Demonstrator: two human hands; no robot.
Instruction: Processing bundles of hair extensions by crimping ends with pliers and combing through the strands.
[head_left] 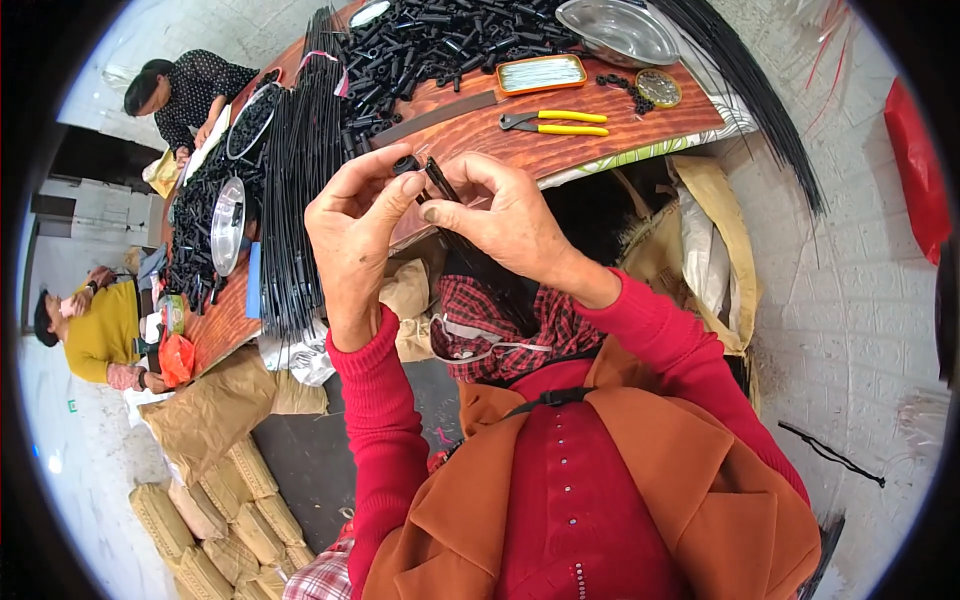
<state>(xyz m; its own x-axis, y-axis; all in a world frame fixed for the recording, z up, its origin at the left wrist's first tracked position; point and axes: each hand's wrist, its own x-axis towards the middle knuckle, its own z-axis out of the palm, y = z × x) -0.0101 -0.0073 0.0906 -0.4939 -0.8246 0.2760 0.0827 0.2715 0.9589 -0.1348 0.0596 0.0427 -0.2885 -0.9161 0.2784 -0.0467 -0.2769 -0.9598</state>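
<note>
My left hand [360,215] is closed in a pinch on a small black tubular piece [405,166], its round end facing up. Beside it, my right hand [505,215] pinches the tip of a black rod [438,178]. The two pieces are close together; whether they touch, I cannot tell. Below my hands, a dark bundle of thin black rods [490,280] slants down over the red and black checked cloth on my lap. My fingers partly hide both pieces.
On the wooden table [640,120] lie yellow-handled pliers [560,122], an orange tray [541,74], a metal bowl [620,30] and a heap of black tubular pieces [440,40]. Long black rods [295,200] lie at left. Two people [190,100] work beyond; brown paper packages [225,500] are stacked lower left.
</note>
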